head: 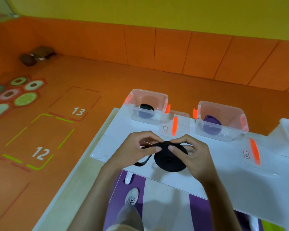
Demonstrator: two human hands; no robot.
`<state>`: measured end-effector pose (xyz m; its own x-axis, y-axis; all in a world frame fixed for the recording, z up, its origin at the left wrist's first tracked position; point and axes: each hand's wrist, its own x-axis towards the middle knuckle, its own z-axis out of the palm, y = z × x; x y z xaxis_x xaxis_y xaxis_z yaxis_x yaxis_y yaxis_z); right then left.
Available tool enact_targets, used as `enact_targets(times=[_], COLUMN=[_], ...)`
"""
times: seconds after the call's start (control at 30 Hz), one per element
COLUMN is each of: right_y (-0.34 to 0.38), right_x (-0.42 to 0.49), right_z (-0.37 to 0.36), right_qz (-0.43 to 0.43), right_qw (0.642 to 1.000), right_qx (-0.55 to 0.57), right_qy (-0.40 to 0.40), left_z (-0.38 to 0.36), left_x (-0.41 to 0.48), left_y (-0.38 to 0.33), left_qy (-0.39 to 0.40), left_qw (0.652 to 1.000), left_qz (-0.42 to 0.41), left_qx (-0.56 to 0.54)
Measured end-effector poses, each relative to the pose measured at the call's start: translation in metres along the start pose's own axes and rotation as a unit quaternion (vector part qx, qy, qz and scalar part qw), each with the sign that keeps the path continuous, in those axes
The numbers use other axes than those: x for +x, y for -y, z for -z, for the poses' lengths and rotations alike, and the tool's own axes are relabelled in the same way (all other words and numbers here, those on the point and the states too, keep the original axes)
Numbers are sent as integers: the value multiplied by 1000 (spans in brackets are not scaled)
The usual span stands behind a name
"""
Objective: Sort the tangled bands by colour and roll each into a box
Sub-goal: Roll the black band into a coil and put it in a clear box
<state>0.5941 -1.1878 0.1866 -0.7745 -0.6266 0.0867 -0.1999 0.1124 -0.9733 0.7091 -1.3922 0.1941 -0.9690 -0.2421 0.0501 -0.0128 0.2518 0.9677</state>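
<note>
Being wound into a flat coil, the black band (171,158) is seen from the head view at the near edge of the desk (223,172), between both hands; whether it rests on the surface cannot be told. The coil is clamped at its upper rim by the right hand (192,152), whose fingers (178,139) are curled over it, while the incoming strand is pinched on top of the coil by the left hand (137,147). A loose tail (143,162) hangs below the left hand and curls past the desk edge. The likeliest failure is judged to be the coil springing apart: if the right-hand clamp is eased for a re-grip, the outer turns may slip and telescope. Slack in the pinched strand would give a baggy roll, a twist in the tail could be wound in unnoticed, and the tail could be snagged on the desk edge. Beyond the hands, a black roll (146,107) is held in the left box (148,97) and a purple roll (212,124) in the middle box (222,109); sorting would be undone by a drop into the wrong one.
</note>
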Motion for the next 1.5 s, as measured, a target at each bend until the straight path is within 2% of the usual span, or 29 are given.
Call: enact_targets(times=[0.17, 0.37, 0.57, 0.67, 0.83, 1.03, 1.13, 1.3, 1.5], right_y=[2, 8, 12, 15, 11, 7, 4, -1, 1], right_x=[41, 105, 162, 181, 210, 231, 234, 240, 249], right_z=[-26, -56, -72, -83, -106, -120, -123, -130, -142], right_qz=[30, 47, -10, -4, 17, 34, 46, 1, 7], right_qw=[999, 999, 994, 997, 999, 994, 997, 999, 991], right_qx=[5, 9, -8, 25, 27, 85, 37, 26, 55], right_qy=[-10, 26, 108, 73, 6, -52, -44, -39, -124], left_z=[34, 85, 133, 150, 194, 219, 223, 216, 222], left_x=[18, 53, 92, 111, 138, 168, 176, 185, 192], left_y=[16, 33, 50, 59, 73, 77, 81, 90, 97], left_qy=[-12, -53, -96, -100, 1, 58, 43, -31, -20], left_qw=[999, 997, 989, 987, 987, 986, 986, 978, 979], left_qz=[13, 13, 19, 19, 62, 47, 42, 50, 73], left_qx=[-31, -60, -113, -127, -147, -151, -156, -199, -187])
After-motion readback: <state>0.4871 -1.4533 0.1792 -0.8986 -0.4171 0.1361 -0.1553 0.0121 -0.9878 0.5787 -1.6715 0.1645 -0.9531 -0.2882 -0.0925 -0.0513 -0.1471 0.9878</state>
